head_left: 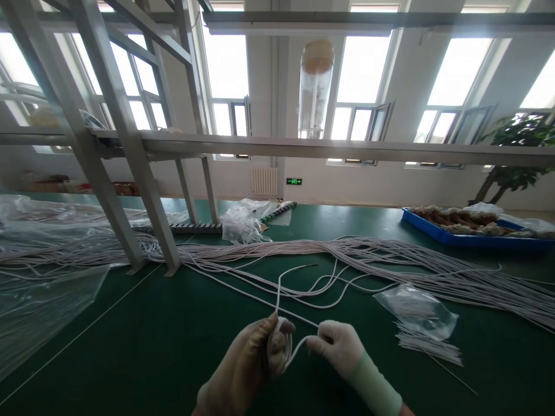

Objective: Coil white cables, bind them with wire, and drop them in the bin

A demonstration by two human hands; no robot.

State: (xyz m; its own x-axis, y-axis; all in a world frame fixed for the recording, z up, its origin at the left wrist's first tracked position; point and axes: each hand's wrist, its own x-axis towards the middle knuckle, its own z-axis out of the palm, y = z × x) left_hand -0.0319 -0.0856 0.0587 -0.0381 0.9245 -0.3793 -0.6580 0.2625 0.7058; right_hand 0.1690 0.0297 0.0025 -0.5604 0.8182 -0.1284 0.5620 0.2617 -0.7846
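Observation:
My left hand (255, 358), in a stained glove, is closed around a few small loops of white cable (288, 348). One free end of that cable sticks up above the fingers and bends to the right. My right hand (340, 346), in a pale glove with a light green cuff, pinches the same cable just to the right of the loops. From the right fingers a length of cable runs back up and left across the green table (173, 346) toward a long bundle of white cables (299, 248).
Metal shelf posts (147, 190) rise at the left. A clear bottle (314, 92) stands on the shelf above. Crumpled plastic (245, 219) lies behind the bundle. At right are a blue tray (468, 240), a plastic bag (420, 312) and thin white strips (429, 344).

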